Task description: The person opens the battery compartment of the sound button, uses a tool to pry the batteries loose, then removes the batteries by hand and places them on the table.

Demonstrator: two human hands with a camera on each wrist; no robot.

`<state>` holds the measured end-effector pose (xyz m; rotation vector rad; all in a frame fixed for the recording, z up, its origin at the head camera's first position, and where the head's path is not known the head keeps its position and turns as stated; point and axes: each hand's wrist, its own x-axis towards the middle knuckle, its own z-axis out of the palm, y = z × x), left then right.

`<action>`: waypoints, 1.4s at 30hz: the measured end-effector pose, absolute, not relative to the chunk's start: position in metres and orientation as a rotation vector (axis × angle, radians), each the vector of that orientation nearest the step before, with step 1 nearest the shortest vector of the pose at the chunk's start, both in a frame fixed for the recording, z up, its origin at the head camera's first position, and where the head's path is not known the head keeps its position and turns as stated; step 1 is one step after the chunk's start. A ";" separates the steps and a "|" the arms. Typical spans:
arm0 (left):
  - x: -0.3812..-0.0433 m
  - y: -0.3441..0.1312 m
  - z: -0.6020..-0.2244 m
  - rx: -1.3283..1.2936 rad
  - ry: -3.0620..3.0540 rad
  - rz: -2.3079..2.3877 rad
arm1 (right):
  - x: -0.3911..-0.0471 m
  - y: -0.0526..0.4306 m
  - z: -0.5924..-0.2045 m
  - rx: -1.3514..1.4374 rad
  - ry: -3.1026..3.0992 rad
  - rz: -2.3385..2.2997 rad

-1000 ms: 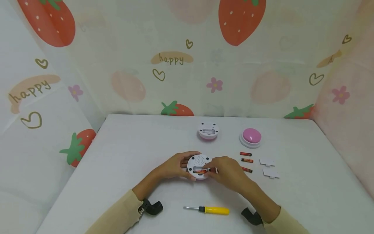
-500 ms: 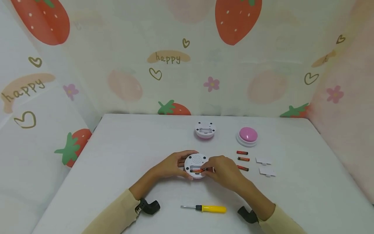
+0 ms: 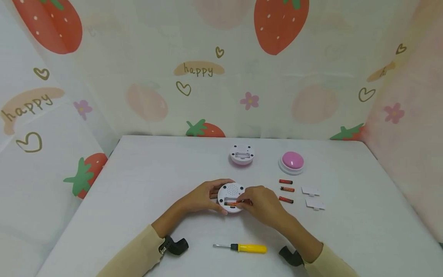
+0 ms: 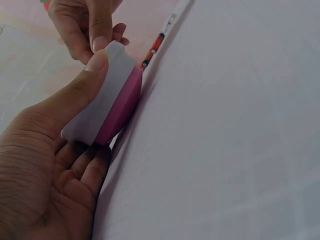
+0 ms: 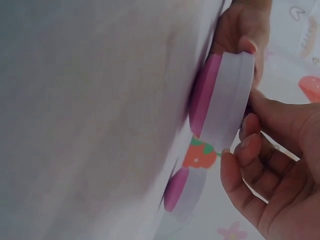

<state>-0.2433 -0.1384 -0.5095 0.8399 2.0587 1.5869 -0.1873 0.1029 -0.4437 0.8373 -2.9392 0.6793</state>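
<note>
In the head view a round push-button device (image 3: 231,188) lies pink dome down, its white underside and battery compartment facing up. My left hand (image 3: 202,196) grips it by the left side, thumb on the near rim and fingers round the far side. One red battery (image 3: 230,204) lies in the compartment. At the device's right side, the thumb and fingertips of my right hand (image 3: 264,204) pinch a dark-and-red battery (image 3: 247,201), mostly hidden by the fingers. In the left wrist view, the pink dome (image 4: 121,107) is right at the tabletop.
Behind is another upturned device (image 3: 242,155) with its compartment bare, and an upright pink button (image 3: 292,161). To the right lie three batteries (image 3: 287,189) and two white covers (image 3: 315,204). A yellow screwdriver (image 3: 247,248) lies in front, between the forearms.
The head view has shifted slightly, moving the scene left. My right fingertips have moved a little nearer to me over the compartment. The left hand keeps its hold on the device.
</note>
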 end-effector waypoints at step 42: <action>-0.241 -0.138 -0.508 0.808 2.131 1.527 | -0.178 0.132 -0.398 0.845 -2.775 0.658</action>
